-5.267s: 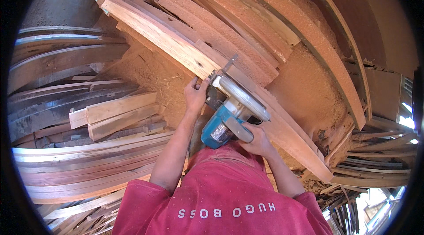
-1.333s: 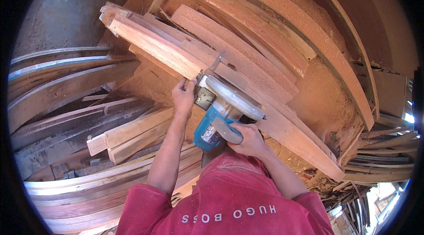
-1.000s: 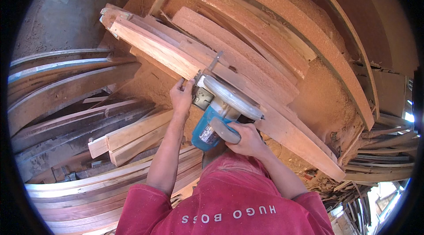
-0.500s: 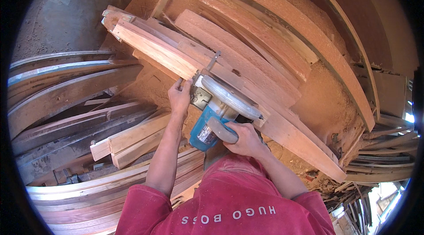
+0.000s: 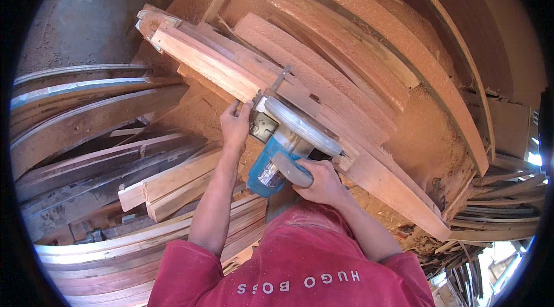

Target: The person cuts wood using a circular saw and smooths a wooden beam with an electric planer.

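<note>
A blue and silver circular saw point(image 5: 268, 165) rests on a pale wooden plank point(image 5: 208, 64), its rounded metal guard over the wood. My right hand point(image 5: 323, 183) is closed around the saw's grey rear handle. At the saw's front, my left hand point(image 5: 235, 125) is closed with thumb and fingertips on the edge of the base plate, close to the plank's near edge. A thin metal guide bar point(image 5: 281, 77) sticks out past the base. The blade is hidden beneath the guard. Behind the saw, a long tapered board point(image 5: 398, 197) runs to the right.
Dusty boards point(image 5: 323, 82) lie beyond the plank, with a large curved beam point(image 5: 369, 15) arching behind them. Curved timbers point(image 5: 86, 113) are stacked at the left, above shorter beams point(image 5: 179, 183). Sawdust point(image 5: 424, 125) covers the surface; offcuts point(image 5: 502, 209) pile up at far right.
The plank and the boards behind it have shifted slightly to the right in view. The saw and both hands keep nearly the same place and grip.
</note>
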A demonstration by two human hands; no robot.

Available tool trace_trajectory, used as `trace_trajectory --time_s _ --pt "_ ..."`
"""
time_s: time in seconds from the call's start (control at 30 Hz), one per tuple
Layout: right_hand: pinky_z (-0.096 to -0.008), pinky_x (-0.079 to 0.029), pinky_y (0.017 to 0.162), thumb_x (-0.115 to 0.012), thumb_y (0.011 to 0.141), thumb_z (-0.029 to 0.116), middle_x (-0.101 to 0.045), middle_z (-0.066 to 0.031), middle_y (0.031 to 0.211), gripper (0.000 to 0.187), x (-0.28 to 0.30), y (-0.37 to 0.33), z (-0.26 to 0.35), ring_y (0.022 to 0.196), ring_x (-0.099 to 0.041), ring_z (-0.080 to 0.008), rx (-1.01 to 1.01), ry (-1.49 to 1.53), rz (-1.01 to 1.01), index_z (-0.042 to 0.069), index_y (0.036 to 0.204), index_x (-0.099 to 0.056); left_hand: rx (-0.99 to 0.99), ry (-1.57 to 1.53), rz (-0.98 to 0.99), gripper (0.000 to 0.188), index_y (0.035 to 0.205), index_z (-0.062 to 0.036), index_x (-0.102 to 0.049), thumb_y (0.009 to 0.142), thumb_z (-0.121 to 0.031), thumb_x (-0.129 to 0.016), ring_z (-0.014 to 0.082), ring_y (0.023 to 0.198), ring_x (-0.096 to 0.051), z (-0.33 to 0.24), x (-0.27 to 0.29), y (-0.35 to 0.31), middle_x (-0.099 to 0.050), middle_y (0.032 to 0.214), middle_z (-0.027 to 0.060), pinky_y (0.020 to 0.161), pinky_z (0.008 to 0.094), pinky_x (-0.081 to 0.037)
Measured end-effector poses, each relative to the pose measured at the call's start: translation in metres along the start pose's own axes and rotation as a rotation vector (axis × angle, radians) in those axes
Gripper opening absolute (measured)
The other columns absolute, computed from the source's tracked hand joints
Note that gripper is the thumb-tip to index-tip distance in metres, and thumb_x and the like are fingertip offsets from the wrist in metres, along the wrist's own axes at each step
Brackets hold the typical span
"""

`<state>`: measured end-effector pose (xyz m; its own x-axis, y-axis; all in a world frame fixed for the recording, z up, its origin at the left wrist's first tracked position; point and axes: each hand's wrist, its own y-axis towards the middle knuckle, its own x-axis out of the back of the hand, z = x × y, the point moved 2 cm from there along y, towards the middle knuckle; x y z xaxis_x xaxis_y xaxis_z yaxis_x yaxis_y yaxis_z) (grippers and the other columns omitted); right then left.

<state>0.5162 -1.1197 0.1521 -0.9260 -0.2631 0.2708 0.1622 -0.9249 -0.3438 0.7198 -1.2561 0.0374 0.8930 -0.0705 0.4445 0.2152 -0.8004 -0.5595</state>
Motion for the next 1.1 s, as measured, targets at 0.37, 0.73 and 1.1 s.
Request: trace_trajectory --time_s 0.37,0.73,1.1 --pt "-0.0419 -0.055 0.076 -0.077 0.069 0.017 -0.069 -0.0198 0.094 0.043 -0.001 0.004 0.004 0.086 -0.068 -0.0376 0.008 -0.025 -0.016 0.001 0.107 -0.065 0.01 -0.063 0.034 0.065 0.133 0.0144 -0.051 0.089 -0.028 -0.072 0.0075 0.061 -0.046 0.001 0.003 0.01 -0.05 0.067 -0.0007 0.056 0.0262 -0.04" --pt "-0.0418 -0.055 0.077 -0.077 0.071 0.02 -0.07 -0.0195 0.096 0.045 0.012 -0.006 -0.002 0.087 -0.069 -0.036 -0.038 -0.016 0.051 0.001 0.11 -0.066 0.03 -0.065 0.039 0.065 0.136 0.0152 -0.047 0.089 -0.022 -0.072 0.0052 0.057 -0.046 -0.017 -0.006 -0.009 -0.05 0.065 -0.0015 0.049 0.0254 -0.037" --pt "-0.0421 -0.055 0.077 -0.076 0.071 0.019 -0.07 -0.0198 0.096 0.045 0.017 -0.002 0.0 0.087 -0.068 -0.0364 -0.028 0.019 0.027 0.0 0.11 -0.065 -0.001 -0.089 0.047 0.065 0.135 0.0158 -0.047 0.089 -0.021 -0.072 0.0048 0.058 -0.042 -0.012 -0.007 -0.001 -0.047 0.065 -0.0038 0.051 0.0238 -0.035"
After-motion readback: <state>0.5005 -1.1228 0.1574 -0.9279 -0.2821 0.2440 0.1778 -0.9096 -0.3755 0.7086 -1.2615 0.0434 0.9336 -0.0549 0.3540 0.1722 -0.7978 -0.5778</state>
